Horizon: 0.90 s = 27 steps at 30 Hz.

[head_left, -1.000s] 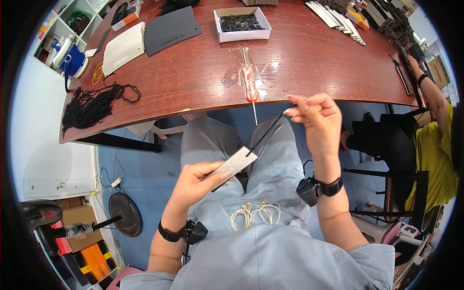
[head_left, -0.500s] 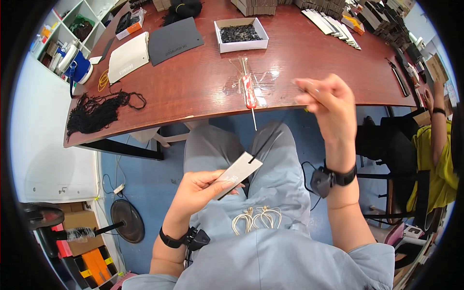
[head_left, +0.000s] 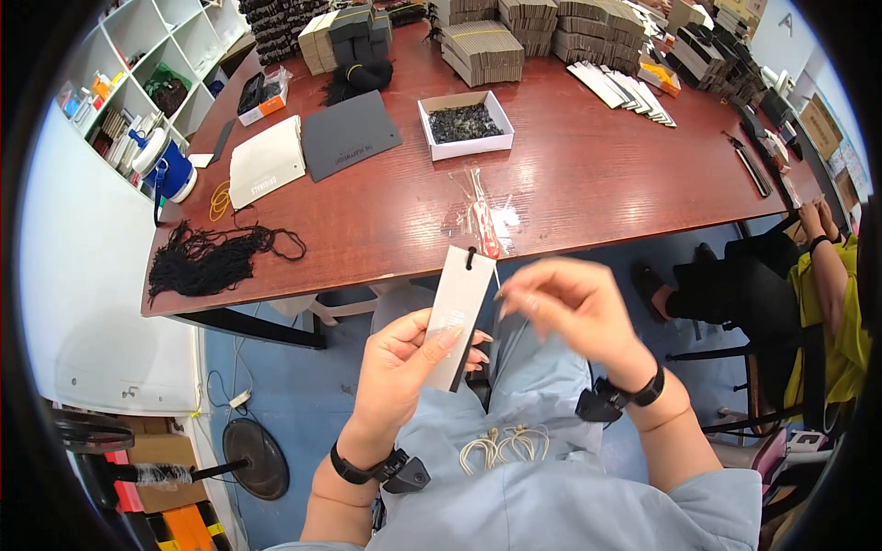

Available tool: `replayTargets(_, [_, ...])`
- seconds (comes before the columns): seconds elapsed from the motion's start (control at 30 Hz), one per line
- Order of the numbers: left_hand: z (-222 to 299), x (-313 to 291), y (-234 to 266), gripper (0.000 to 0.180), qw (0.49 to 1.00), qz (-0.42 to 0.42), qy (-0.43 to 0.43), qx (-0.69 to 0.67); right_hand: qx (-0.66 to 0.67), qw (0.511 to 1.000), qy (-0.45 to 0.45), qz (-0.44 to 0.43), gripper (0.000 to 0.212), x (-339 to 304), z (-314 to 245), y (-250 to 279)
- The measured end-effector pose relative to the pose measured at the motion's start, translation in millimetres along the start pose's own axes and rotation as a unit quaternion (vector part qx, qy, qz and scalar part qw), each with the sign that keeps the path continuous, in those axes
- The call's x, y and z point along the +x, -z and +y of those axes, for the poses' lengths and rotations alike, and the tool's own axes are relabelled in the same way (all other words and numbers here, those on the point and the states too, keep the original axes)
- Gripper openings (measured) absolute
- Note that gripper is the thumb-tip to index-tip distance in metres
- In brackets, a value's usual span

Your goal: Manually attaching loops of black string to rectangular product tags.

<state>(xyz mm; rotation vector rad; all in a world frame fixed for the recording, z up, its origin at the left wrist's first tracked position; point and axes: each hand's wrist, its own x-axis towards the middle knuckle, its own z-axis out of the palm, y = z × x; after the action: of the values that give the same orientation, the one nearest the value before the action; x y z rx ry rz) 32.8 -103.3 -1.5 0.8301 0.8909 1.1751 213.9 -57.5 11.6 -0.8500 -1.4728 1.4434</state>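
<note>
In my left hand (head_left: 390,367), thumb in front and fingers behind, is a pale grey hang tag (head_left: 457,308) with a darker layer at its edge. It is held nearly upright, in front of the table's near edge. A black cord (head_left: 471,258) loops through the hole at its top; the rest of the cord cannot be seen. My right hand (head_left: 579,312) hovers just right of the tag, its fingers bent and loosely apart, slightly blurred. Nothing shows between them. Behind the tag, a red-and-white-handled tool (head_left: 484,227) with a thin metal shaft lies on clear plastic at the table edge.
On the brown table (head_left: 367,216) are a white box of small dark pieces (head_left: 466,147), black cords (head_left: 207,262), grey sheets (head_left: 349,138) and cream sheets (head_left: 266,165). Stacked card pieces (head_left: 482,55) stand behind. Off-white looped cords (head_left: 503,448) rest on my lap. A person in yellow (head_left: 836,303) sits at right.
My left hand has raised the tag and turned it more upright. My right hand has come down and left toward it. The cord stretched between them before; that stretch no longer shows.
</note>
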Motion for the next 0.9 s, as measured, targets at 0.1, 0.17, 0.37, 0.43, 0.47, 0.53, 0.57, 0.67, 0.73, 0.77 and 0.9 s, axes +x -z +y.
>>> replayTargets(0.1, [2.1, 1.7, -4.7, 0.022, 0.999, -0.022, 0.005, -0.025, -0.039, 0.999, 0.024, -0.029, 0.015, -6.1, 1.6, -11.6])
replayTargets(0.17, [2.2, 0.4, -4.8, 0.022, 0.999, -0.027, -0.002, -0.028, -0.067, 0.996, 0.050, -0.032, 0.017, -6.5, 4.1, -13.4])
replayTargets(0.37, [-0.3, 5.0, -3.7, 0.023, 0.998, -0.004, -0.053, -0.029, -0.121, 0.992, 0.014, -0.036, 0.023, -5.2, 2.0, -22.3])
replayTargets(0.43, [-2.6, 7.0, -3.4, 0.022, 0.998, -0.005, -0.069, -0.011, -0.144, 0.989, 0.007, -0.036, 0.026, -6.0, 1.4, -22.3])
replayTargets(0.47, [-3.7, 7.2, -4.0, 0.022, 0.997, -0.009, -0.070, -0.011, -0.133, 0.990, -0.006, -0.037, 0.029, -7.5, 3.1, -22.9])
replayTargets(0.53, [-5.8, 9.1, -6.9, 0.021, 0.996, -0.005, -0.082, -0.028, -0.092, 0.994, -0.024, -0.050, 0.034, -9.8, 8.3, -23.4])
replayTargets(0.57, [-6.3, 11.9, -8.7, 0.021, 0.996, -0.016, -0.083, -0.029, -0.062, 0.996, -0.028, -0.062, 0.036, -9.9, 12.2, -24.0])
replayTargets(0.67, [-9.7, 25.5, -6.3, 0.027, 0.986, 0.027, -0.148, -0.073, -0.031, 0.987, -0.105, -0.116, 0.023, -1.2, 13.5, -26.6])
replayTargets(0.73, [-6.3, 33.3, -13.1, 0.030, 0.983, 0.020, -0.168, -0.076, -0.037, 0.983, -0.109, -0.144, 0.013, 10.7, 7.0, -23.7])
replayTargets(0.77, [-5.5, 37.4, -16.1, 0.034, 0.979, 0.025, -0.186, -0.077, -0.013, 0.987, -0.096, -0.131, 0.012, 17.6, 2.8, -19.0])
replayTargets(0.9, [3.8, 63.6, 9.4, 0.037, 0.917, 0.116, -0.333, 0.186, -0.070, 0.997, -0.025, -0.014, 0.012, 55.8, -49.8, 24.6])
